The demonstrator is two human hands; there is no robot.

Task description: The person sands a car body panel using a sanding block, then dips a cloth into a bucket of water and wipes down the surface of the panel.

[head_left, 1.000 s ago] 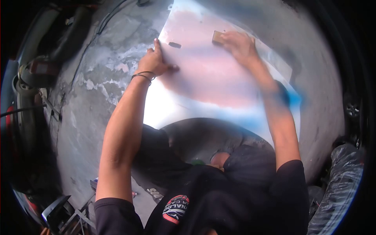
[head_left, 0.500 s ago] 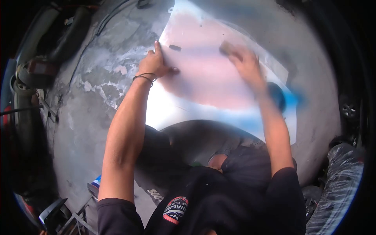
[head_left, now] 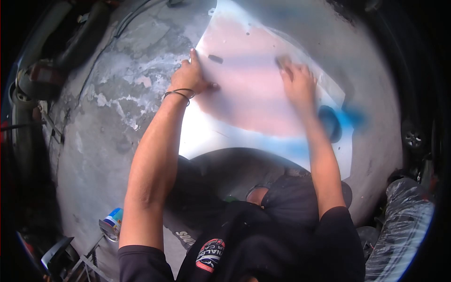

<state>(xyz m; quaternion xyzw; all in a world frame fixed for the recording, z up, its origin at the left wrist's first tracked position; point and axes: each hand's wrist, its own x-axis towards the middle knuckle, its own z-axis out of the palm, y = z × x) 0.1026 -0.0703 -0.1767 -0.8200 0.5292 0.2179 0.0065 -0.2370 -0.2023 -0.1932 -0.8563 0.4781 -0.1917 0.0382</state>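
A white car fender with a broad pink patch and blue tinted areas lies across the upper middle, its curved wheel arch toward my legs. My left hand grips its left edge, fingers spread along the rim and thumb over the pink surface. On the upper right of the patch, my right hand presses a small brownish sanding block; motion blur softens both. A dark oblong mark or slot shows near my left fingers. Past my right forearm is a dark round shape, partly hidden.
Stained concrete floor surrounds the fender. A blue-labelled can stands at lower left beside a metal frame. Plastic-wrapped material lies at lower right. Dark car parts line the left, and a cable crosses the floor.
My right hand and the block have shifted slightly right across the pink patch. The left hand keeps its place on the edge. The whole view has shifted a little.
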